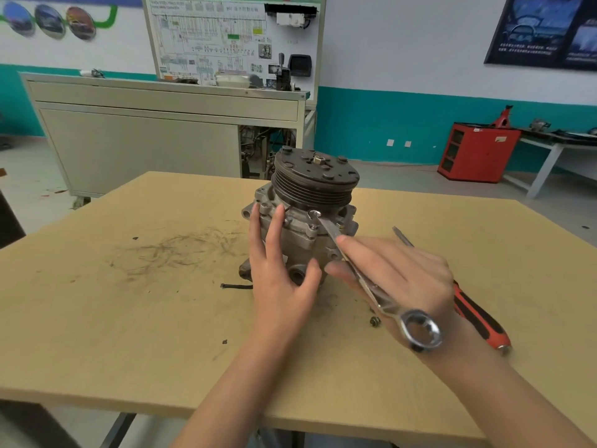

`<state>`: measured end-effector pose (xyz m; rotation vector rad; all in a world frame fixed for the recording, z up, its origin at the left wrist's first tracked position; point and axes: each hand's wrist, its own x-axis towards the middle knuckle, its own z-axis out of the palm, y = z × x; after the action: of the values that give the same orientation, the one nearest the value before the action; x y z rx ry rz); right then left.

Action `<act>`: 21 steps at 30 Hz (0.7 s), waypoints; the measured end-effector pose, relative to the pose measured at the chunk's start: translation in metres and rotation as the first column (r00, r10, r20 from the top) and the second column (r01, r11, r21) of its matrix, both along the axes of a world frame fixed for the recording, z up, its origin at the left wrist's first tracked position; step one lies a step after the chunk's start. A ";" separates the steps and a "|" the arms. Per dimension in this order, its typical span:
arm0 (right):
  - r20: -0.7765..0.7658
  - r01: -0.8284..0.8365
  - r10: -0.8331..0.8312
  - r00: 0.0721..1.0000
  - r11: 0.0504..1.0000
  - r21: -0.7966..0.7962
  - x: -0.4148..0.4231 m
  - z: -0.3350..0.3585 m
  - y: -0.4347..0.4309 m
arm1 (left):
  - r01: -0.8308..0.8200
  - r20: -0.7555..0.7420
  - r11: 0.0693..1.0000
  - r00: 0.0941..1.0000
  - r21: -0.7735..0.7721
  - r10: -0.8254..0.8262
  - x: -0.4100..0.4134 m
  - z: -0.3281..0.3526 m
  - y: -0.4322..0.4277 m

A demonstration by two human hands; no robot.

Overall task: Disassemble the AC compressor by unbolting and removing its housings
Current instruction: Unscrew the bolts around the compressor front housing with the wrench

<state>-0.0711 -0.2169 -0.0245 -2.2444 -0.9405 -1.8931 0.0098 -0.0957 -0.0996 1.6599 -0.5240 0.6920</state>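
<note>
1. Workshop room w/ a tan wooden table in front; AC compressor stands upright on it, just past centre toward 12 o'clock, w/ its black grooved pulley on top.
2. L hand: on the compressor's 8 o'clock side, fingers straight and flat against the housing, thumb on the front near a round port. It grips nothing.
3. R hand: at the compressor's 4 o'clock, holds a combo wrench, index finger laid along the shaft, thumb underneath.
4. Wrench's open end sits at a bolt on the upper flange just under the pulley; its ring end points to 5 o'clock, over the wrist.
5. Loose nut lies on the table at 5 o'clock of the compressor, near the wrench.
6. Screwdriver, red/black handle, lies at 4 o'clock, partly behind the R hand.
7. Short black cable bit at 8 o'clock; dark scuff marks at 9 o'clock.
8. Farther back: grey cabinet at 10 o'clock, wiring-diagram board at 11, red cabinet at 2.
</note>
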 end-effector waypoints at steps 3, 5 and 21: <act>0.004 0.024 -0.024 1.000 0.999 -0.035 -0.001 -0.001 -0.001 | -0.013 0.028 1.000 1.000 -0.004 0.013 0.001 0.000 0.000; -0.036 0.019 -0.019 0.999 1.000 -0.007 0.000 -0.001 -0.004 | -0.018 0.029 1.000 0.999 0.000 0.018 0.002 0.000 -0.001; -0.136 -0.048 0.953 0.271 0.154 0.987 0.061 0.017 -0.049 | -0.035 0.010 0.998 0.999 0.048 0.035 -0.002 0.002 0.000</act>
<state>-0.0101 -0.2663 -0.0070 -1.2617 -0.3450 -0.4238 0.0079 -0.0958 -0.0976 1.7151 -0.5230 0.7178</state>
